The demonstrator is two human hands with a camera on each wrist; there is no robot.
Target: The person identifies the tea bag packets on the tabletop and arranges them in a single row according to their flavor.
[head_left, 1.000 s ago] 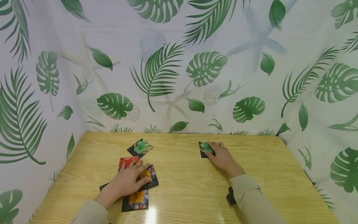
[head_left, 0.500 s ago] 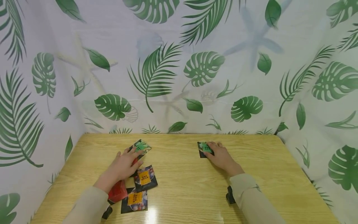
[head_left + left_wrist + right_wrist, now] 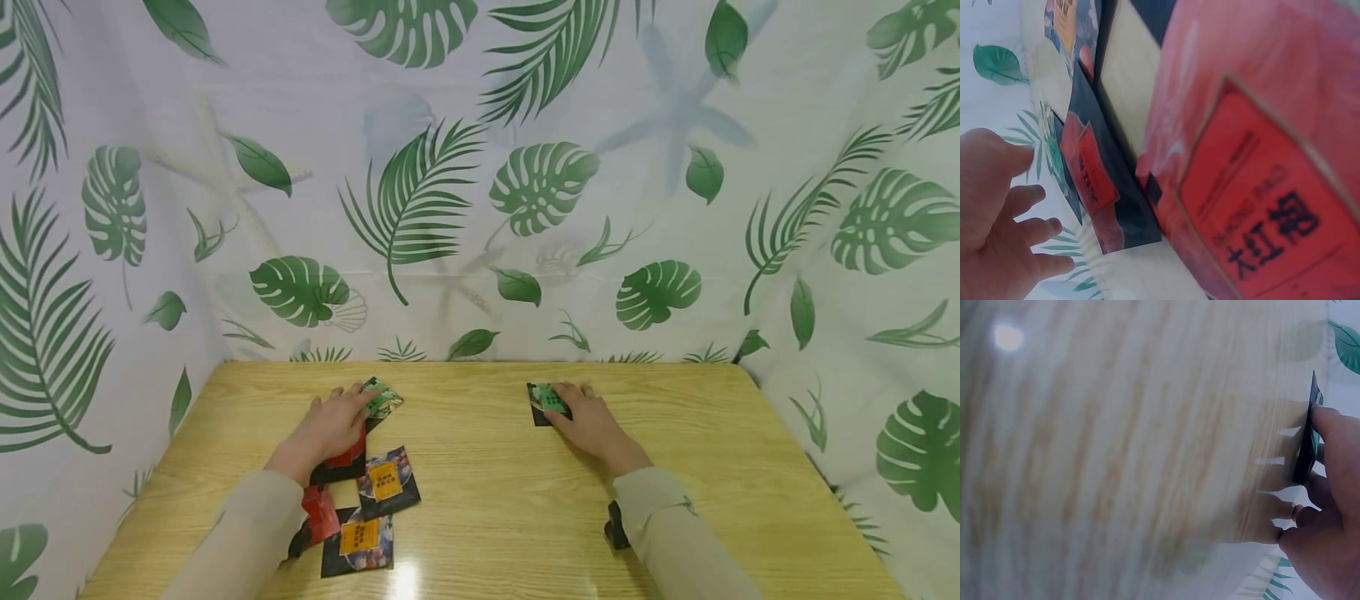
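My left hand (image 3: 330, 425) reaches over the left group of packets, its fingers extended with the tips at the green-labelled packet (image 3: 386, 402). Partly under that hand lies a red-labelled packet (image 3: 347, 458). Another red packet (image 3: 322, 512) is half covered by the sleeve; its label fills much of the left wrist view. Two orange-labelled packets, an upper one (image 3: 387, 482) and a lower one (image 3: 362, 540), lie right of the red ones. Far to the right, my right hand (image 3: 592, 421) rests on a second green-labelled packet (image 3: 542, 402), covering its right side.
The packets lie on a wood-grain table (image 3: 480, 517) with a straight far edge. A white cloth with green leaves (image 3: 450, 317) hangs behind it and along both sides. A small black device (image 3: 617, 527) is under the right cuff.
My left hand has moved away from the red and orange packets, forward and slightly left to the green one, uncovering the upper orange packet. The right hand keeps its place on its packet.
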